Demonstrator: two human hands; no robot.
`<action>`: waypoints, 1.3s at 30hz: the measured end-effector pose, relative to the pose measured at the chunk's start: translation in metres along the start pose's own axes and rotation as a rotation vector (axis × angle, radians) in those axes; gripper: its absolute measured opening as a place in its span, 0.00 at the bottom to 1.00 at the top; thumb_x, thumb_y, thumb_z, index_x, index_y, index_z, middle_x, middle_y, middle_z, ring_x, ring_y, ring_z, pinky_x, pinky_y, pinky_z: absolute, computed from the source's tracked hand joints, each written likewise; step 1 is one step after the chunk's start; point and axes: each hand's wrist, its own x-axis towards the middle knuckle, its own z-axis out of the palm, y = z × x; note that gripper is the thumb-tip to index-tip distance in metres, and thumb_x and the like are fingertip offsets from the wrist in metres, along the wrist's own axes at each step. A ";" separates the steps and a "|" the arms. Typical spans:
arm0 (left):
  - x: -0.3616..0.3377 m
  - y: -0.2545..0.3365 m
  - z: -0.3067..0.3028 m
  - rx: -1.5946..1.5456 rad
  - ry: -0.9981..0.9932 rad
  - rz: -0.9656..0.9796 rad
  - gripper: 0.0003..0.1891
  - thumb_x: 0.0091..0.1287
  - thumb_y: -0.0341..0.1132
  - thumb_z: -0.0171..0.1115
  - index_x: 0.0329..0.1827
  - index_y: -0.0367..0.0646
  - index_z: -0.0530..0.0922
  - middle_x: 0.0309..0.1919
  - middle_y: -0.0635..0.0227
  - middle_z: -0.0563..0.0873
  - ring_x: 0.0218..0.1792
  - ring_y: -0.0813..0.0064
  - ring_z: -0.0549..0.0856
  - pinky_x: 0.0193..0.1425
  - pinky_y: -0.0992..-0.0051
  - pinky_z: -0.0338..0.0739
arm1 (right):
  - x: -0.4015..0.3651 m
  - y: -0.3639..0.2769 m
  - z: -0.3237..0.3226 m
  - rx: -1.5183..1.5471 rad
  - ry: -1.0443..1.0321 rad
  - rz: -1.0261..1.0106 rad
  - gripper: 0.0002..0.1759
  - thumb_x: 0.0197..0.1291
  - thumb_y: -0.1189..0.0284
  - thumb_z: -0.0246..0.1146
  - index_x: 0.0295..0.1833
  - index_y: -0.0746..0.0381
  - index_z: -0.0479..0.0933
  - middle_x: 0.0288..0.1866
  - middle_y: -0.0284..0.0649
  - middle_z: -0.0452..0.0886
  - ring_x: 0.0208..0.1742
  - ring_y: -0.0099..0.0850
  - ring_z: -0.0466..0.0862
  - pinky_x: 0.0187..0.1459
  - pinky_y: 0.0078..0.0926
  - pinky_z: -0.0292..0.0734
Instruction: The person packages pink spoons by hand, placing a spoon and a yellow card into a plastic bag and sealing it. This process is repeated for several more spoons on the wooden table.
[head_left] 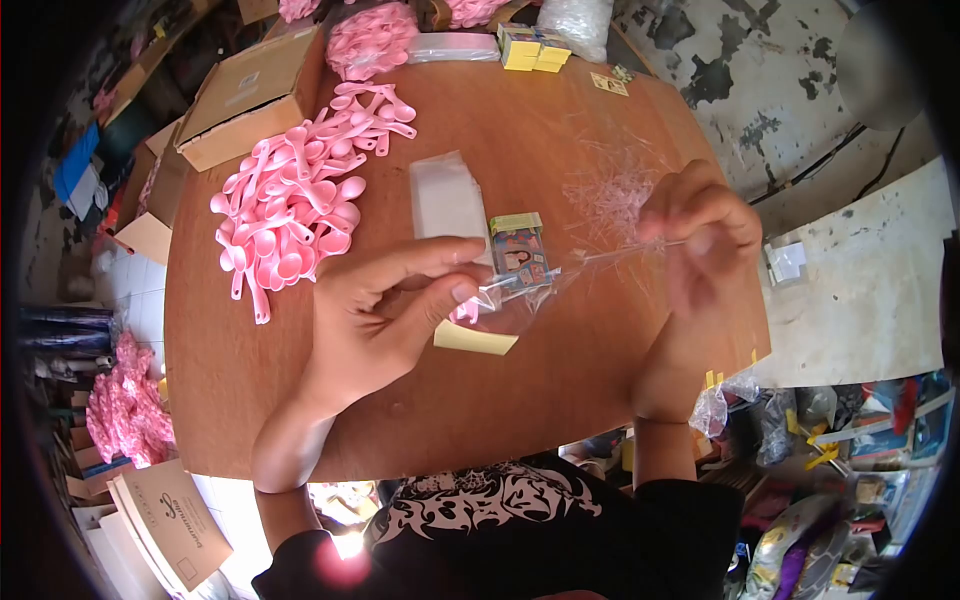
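My left hand (385,305) pinches a small clear plastic bag (530,315) between thumb and fingers, above the middle of the table. Inside or just behind the bag shows a bit of pink plastic (465,312), with a pale yellow card (475,339) below it. Out to the right, my right hand (700,225) has its fingers closed on a thin clear plastic strip (610,255), which stretches back toward the bag. Beyond the bag lie a stack of printed cards (518,255) and a pile of flat clear bags (445,195).
Many pink spoons (290,205) are heaped at the left, beside a cardboard box (250,90). A tangle of clear strips (610,195) lies near my right hand. Yellow-edged card stacks (533,47) and a bag of pink spoons (370,42) stand along the far edge.
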 end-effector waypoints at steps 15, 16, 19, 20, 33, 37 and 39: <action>0.012 -0.025 -0.006 0.055 0.093 -0.128 0.12 0.69 0.24 0.63 0.54 0.33 0.82 0.43 0.59 0.89 0.44 0.78 0.87 0.47 0.78 0.84 | -0.010 0.045 0.014 -0.514 -0.321 0.150 0.16 0.55 0.72 0.74 0.49 0.65 0.84 0.41 0.41 0.86 0.42 0.26 0.85 0.44 0.23 0.78; 0.011 -0.027 -0.007 0.016 0.101 -0.129 0.13 0.69 0.24 0.63 0.55 0.32 0.82 0.43 0.59 0.88 0.44 0.78 0.87 0.47 0.79 0.83 | -0.007 0.044 0.029 -0.509 -0.325 0.150 0.16 0.55 0.72 0.74 0.49 0.65 0.84 0.41 0.41 0.86 0.42 0.26 0.85 0.44 0.23 0.78; 0.012 -0.025 -0.005 -0.131 0.156 -0.035 0.21 0.66 0.28 0.69 0.61 0.33 0.77 0.49 0.57 0.86 0.48 0.73 0.86 0.53 0.74 0.82 | 0.004 0.038 0.058 -0.502 -0.300 0.082 0.11 0.56 0.75 0.72 0.44 0.66 0.84 0.40 0.41 0.86 0.40 0.27 0.86 0.42 0.24 0.79; 0.015 -0.024 -0.007 -0.125 0.163 -0.034 0.21 0.66 0.28 0.69 0.61 0.33 0.77 0.49 0.57 0.86 0.48 0.73 0.86 0.53 0.74 0.82 | 0.010 0.033 0.065 -0.542 -0.224 -0.080 0.08 0.57 0.76 0.71 0.42 0.67 0.84 0.39 0.41 0.86 0.38 0.27 0.86 0.41 0.24 0.79; 0.019 -0.048 -0.021 -0.059 -0.137 -0.161 0.16 0.67 0.31 0.68 0.56 0.35 0.80 0.44 0.63 0.88 0.46 0.76 0.86 0.51 0.73 0.83 | 0.008 0.054 0.065 -0.082 -0.095 0.337 0.12 0.64 0.72 0.68 0.49 0.68 0.82 0.39 0.38 0.86 0.38 0.21 0.84 0.42 0.21 0.78; 0.022 -0.049 -0.026 -0.118 -0.170 -0.232 0.13 0.68 0.25 0.65 0.55 0.34 0.79 0.47 0.65 0.85 0.50 0.76 0.85 0.56 0.74 0.81 | 0.006 0.063 0.052 -0.062 -0.245 0.449 0.16 0.66 0.71 0.67 0.54 0.69 0.79 0.40 0.37 0.85 0.39 0.19 0.83 0.43 0.20 0.78; 0.022 -0.052 -0.024 -0.158 -0.138 -0.254 0.13 0.69 0.26 0.64 0.54 0.34 0.79 0.46 0.66 0.85 0.49 0.77 0.85 0.53 0.76 0.80 | 0.004 0.070 0.050 -0.014 -0.170 0.455 0.12 0.65 0.73 0.67 0.50 0.69 0.80 0.38 0.36 0.85 0.38 0.18 0.82 0.41 0.17 0.77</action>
